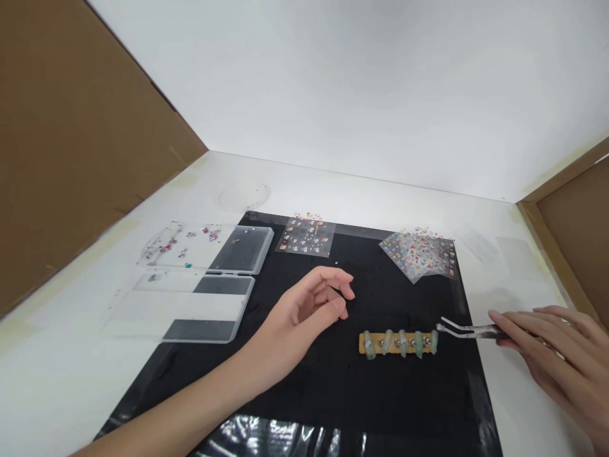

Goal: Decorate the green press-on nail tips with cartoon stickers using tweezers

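Note:
My left hand hovers over the black mat with its fingers loosely curled, and I see nothing in it. Just right of it lies a tan strip carrying several pale green false nails on small mounts. My right hand is at the right edge of the mat, shut on a pair of bent-tip metal tweezers. The tweezer tips are open and sit just beyond the strip's right end, apparently not touching it.
Two sticker sheets lie at the mat's far edge. Clear plastic boxes and scattered rhinestones stand at the left on the white surface. Cardboard walls flank the area, with a white backdrop behind.

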A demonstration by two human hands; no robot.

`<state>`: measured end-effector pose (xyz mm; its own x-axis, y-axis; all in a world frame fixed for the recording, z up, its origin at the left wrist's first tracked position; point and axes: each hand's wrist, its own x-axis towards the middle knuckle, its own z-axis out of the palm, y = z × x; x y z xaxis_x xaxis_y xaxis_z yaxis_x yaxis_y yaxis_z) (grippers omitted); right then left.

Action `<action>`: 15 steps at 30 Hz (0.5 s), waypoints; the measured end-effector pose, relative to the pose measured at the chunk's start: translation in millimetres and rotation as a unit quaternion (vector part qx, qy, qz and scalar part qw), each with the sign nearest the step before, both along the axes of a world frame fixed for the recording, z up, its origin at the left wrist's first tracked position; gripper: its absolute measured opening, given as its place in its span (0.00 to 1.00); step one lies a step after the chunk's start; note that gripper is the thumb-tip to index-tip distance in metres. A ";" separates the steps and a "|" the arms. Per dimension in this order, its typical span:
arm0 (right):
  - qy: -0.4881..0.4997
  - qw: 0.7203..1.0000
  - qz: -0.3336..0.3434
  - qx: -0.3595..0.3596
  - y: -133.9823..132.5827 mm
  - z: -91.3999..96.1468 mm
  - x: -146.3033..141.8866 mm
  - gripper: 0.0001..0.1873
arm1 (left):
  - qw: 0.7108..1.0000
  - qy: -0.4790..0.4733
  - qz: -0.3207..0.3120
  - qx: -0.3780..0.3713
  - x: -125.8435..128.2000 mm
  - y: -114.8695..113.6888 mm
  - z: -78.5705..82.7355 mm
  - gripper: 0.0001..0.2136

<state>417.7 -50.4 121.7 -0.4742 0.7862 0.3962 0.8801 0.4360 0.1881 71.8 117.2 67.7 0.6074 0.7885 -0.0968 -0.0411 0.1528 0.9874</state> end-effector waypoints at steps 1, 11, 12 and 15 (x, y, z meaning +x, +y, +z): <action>0.003 1.000 -0.004 0.000 -0.7 0.6 -0.1 0.32 | 1.000 0.001 -0.002 0.000 0.3 0.0 -0.4 0.09; 0.001 1.000 0.004 -0.017 -2.7 -2.8 0.9 0.32 | 1.000 -0.002 0.005 0.010 1.8 -1.4 -3.0 0.08; 0.000 1.000 0.004 -0.017 -4.6 -3.8 1.1 0.32 | 1.000 -0.002 0.005 0.010 1.8 -1.7 -2.9 0.08; 0.011 1.000 -0.018 -0.017 -13.1 -8.0 2.0 0.33 | 1.000 0.000 0.007 0.009 1.6 -2.5 -2.7 0.07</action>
